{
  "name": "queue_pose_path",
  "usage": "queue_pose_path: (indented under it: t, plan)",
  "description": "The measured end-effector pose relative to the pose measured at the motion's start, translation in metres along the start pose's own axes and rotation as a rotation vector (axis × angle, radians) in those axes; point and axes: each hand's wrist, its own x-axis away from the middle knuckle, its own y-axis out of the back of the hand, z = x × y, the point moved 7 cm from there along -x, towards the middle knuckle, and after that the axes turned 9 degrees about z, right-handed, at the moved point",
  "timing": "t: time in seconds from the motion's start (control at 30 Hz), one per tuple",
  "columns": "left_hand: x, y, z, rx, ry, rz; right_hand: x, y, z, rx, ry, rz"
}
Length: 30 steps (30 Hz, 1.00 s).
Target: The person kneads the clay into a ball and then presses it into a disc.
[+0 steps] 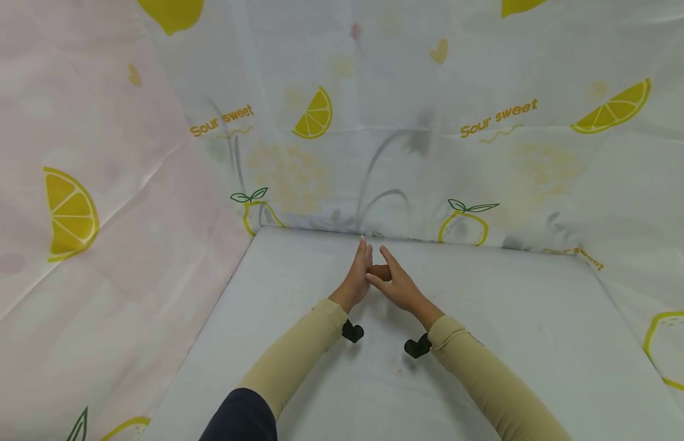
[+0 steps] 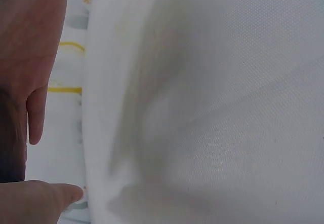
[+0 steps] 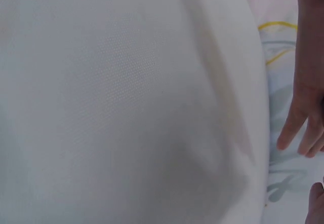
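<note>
Over the middle of the white table (image 1: 512,318) my two hands meet palm to palm. A small brown lump (image 1: 381,271) sits between them. My left hand (image 1: 357,278) stands on edge with straight fingers pointing away from me, pressing the lump from the left. My right hand (image 1: 398,285) presses it from the right, fingers stretched out and thumb low beside it. The left wrist view shows my left hand (image 2: 30,57) at the frame's left edge with a dark brown patch (image 2: 10,148) against it. My right hand's fingers (image 3: 304,122) show at the right edge of the right wrist view.
Lemon-print cloth (image 1: 485,122) hangs as a wall behind the table, and pinkish cloth (image 1: 99,245) closes the left side. More cloth drapes at the right (image 1: 650,257). Black wrist cameras (image 1: 353,331) (image 1: 417,347) hang under both beige sleeves.
</note>
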Motion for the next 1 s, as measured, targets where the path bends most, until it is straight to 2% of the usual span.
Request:
queue_pose_path:
  t: [0.33, 0.57, 0.83, 1.0]
  plan:
    - [-0.002, 0.006, -0.006, -0.025, -0.076, -0.054, 0.001, -0.012, 0.008, -0.154, 0.051, -0.041]
    - [0.001, 0.007, -0.008, -0.089, -0.066, -0.054, 0.001, -0.017, 0.023, -0.281, 0.145, -0.061]
    - [-0.002, 0.001, -0.004, -0.121, -0.071, -0.043, -0.002, -0.010, 0.033, -0.275, 0.144, -0.134]
    - [-0.002, -0.011, -0.004, -0.145, -0.103, 0.016, -0.007, 0.000, 0.024, -0.296, 0.120, -0.195]
